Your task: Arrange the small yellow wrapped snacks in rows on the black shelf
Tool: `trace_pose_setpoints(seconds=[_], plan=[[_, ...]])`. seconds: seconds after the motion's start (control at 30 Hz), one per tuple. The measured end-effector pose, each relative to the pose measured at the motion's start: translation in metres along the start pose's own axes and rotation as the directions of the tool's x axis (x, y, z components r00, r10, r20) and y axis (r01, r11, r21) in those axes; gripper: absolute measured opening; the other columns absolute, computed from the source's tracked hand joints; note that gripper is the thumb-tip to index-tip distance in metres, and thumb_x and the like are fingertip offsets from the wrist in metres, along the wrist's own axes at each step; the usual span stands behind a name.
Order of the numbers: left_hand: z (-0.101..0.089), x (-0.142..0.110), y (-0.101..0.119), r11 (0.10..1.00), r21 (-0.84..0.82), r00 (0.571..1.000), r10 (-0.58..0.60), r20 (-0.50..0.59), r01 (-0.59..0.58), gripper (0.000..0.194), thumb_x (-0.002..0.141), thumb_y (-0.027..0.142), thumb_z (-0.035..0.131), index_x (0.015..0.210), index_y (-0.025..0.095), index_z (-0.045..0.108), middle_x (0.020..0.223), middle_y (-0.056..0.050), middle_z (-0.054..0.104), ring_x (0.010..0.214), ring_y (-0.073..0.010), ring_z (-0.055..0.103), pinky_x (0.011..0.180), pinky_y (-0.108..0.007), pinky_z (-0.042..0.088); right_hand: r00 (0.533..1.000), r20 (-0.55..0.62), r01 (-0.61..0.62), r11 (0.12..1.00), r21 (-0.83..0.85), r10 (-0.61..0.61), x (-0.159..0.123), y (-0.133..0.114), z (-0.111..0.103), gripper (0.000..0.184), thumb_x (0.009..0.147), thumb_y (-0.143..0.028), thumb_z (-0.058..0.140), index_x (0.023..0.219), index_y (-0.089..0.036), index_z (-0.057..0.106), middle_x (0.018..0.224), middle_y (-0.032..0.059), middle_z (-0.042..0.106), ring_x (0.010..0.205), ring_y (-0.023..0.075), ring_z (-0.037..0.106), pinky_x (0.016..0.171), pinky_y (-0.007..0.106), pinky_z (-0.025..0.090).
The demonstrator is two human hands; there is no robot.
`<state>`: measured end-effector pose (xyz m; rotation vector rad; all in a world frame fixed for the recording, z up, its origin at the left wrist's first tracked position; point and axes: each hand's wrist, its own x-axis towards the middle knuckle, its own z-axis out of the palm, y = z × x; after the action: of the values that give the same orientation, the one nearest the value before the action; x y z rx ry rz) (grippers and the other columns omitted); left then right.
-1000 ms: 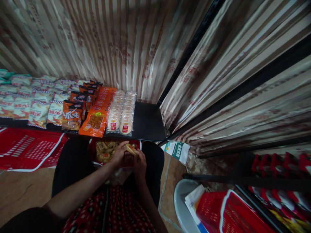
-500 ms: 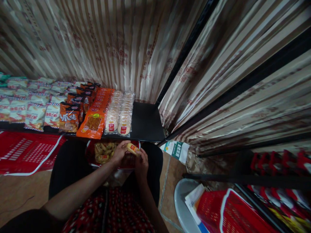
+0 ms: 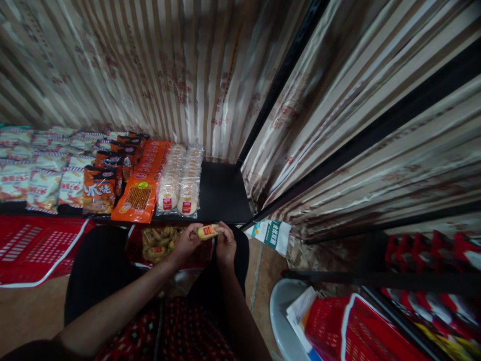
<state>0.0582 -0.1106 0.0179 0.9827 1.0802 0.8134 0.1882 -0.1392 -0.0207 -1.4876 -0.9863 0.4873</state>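
Between my two hands is a small yellow snack packet with a red label. My left hand pinches its left end, and my right hand has its fingers closed on the right end. Below them, a red basket sits between my knees, with several similar yellowish packets in its left part. Just beyond my hands, two rows of round white crackers in clear wrap stand on the black shelf.
Left of the crackers are orange stick-snack bags, brown-orange bags and white bags. A red basket is at the left. At right are a grey basin, another red basket and black rack bars before a striped curtain.
The yellow packet has turned, from slanting down to the right to nearly level, its label now facing up. Both hands still hold it. The view has shifted slightly.
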Motion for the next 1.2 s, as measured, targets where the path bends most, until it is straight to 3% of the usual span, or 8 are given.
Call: trace_pose_setpoints(seconds=[0.17, 0.3, 0.57, 0.73, 0.93, 1.2], plan=[[0.007, -0.002, 0.003, 0.996, 0.034, 0.997, 0.078, 0.019, -0.079, 0.030, 0.060, 0.017, 0.056, 0.090, 0.017, 0.053, 0.075, 0.002, 0.060, 0.064, -0.0093, 0.054, 0.058, -0.020, 0.042, 0.998, 0.021, -0.065, 0.997, 0.047, 0.064, 0.018, -0.004, 0.003, 0.020, 0.079, -0.025, 0.044, 0.073, -0.019, 0.063, 0.106, 0.0076, 0.062, 0.099, 0.0173, 0.058, 0.089, 0.032, 0.045], [0.015, 0.000, 0.000, 0.988, 0.021, 0.988, 0.153, 0.017, -0.153, 0.030, 0.060, 0.017, 0.057, 0.090, 0.018, 0.050, 0.085, -0.002, 0.062, 0.077, -0.0140, 0.060, 0.072, -0.027, 0.047, 0.983, 0.037, -0.185, 0.978, 0.093, 0.182, 0.030, -0.010, 0.010, 0.025, 0.076, -0.022, 0.042, 0.093, -0.019, 0.061, 0.105, 0.0065, 0.063, 0.094, 0.0162, 0.060, 0.086, 0.031, 0.047], [0.021, 0.013, 0.001, 0.945, 0.240, 0.955, 0.261, -0.143, -0.223, 0.027, 0.068, 0.015, 0.054, 0.094, 0.018, 0.051, 0.093, -0.005, 0.062, 0.084, -0.0158, 0.061, 0.080, -0.031, 0.047, 0.938, 0.079, -0.346, 0.898, 0.272, 0.338, 0.033, -0.025, 0.023, 0.044, 0.078, -0.034, 0.051, 0.118, -0.016, 0.045, 0.111, 0.0109, 0.062, 0.095, 0.0178, 0.062, 0.082, 0.031, 0.050], [0.024, 0.025, 0.005, 0.918, 0.318, 0.922, 0.317, -0.222, -0.239, 0.026, 0.069, 0.019, 0.055, 0.095, 0.018, 0.052, 0.098, -0.006, 0.062, 0.090, -0.0177, 0.060, 0.084, -0.034, 0.047, 0.933, 0.144, -0.358, 0.883, 0.303, 0.329, 0.033, -0.030, 0.025, 0.056, 0.078, -0.038, 0.056, 0.126, -0.014, 0.039, 0.104, 0.0111, 0.067, 0.092, 0.0202, 0.065, 0.082, 0.033, 0.051], [0.034, 0.036, 0.012, 0.914, 0.340, 0.927, 0.307, -0.217, -0.223, 0.025, 0.075, 0.027, 0.053, 0.097, 0.017, 0.051, 0.097, -0.009, 0.061, 0.085, -0.0197, 0.061, 0.080, -0.036, 0.048, 0.937, 0.216, -0.327, 0.908, 0.262, 0.275, 0.044, -0.023, 0.028, 0.045, 0.075, -0.036, 0.059, 0.114, -0.016, 0.050, 0.104, 0.0098, 0.069, 0.092, 0.0214, 0.067, 0.081, 0.033, 0.054], [0.034, 0.060, 0.009, 0.804, 0.511, 0.895, 0.424, -0.138, -0.302, 0.028, 0.071, 0.015, 0.048, 0.097, 0.017, 0.057, 0.100, -0.011, 0.060, 0.098, -0.0232, 0.056, 0.090, -0.040, 0.044, 0.954, 0.207, -0.241, 0.966, 0.093, 0.219, 0.077, -0.004, 0.028, 0.036, 0.078, -0.034, 0.054, 0.110, -0.018, 0.053, 0.107, 0.0083, 0.068, 0.096, 0.0196, 0.065, 0.084, 0.033, 0.052]])
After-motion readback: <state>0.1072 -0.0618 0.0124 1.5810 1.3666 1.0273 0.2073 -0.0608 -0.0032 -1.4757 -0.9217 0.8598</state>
